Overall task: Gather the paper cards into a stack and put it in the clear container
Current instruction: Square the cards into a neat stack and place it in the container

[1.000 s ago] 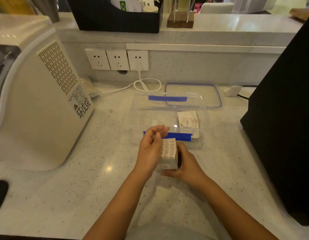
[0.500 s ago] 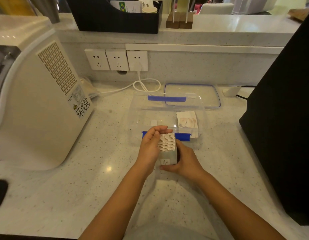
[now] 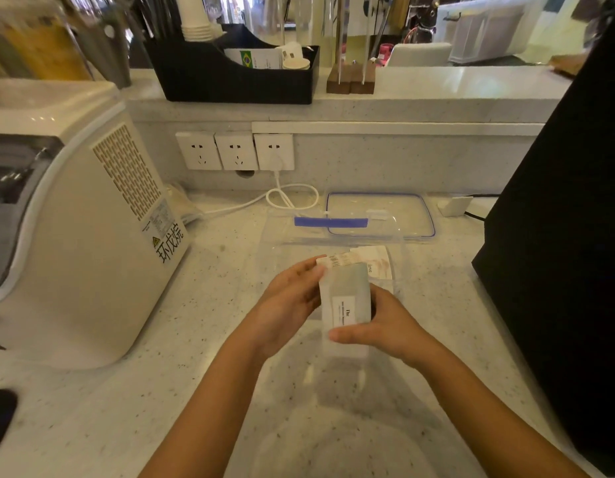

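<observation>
The card stack (image 3: 345, 298) is held between both hands above the clear container (image 3: 397, 270). The left hand (image 3: 289, 301) closes on its left edge; the right hand (image 3: 389, 326) grips its right and near edges. Its top face is white with small print, motion-blurred.

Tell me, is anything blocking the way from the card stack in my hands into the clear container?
Nothing visible does. The card stack is held between the left hand and right hand at the near edge of the clear container, whose top is open. Its lid lies behind it, and one loose card already lies inside.
</observation>
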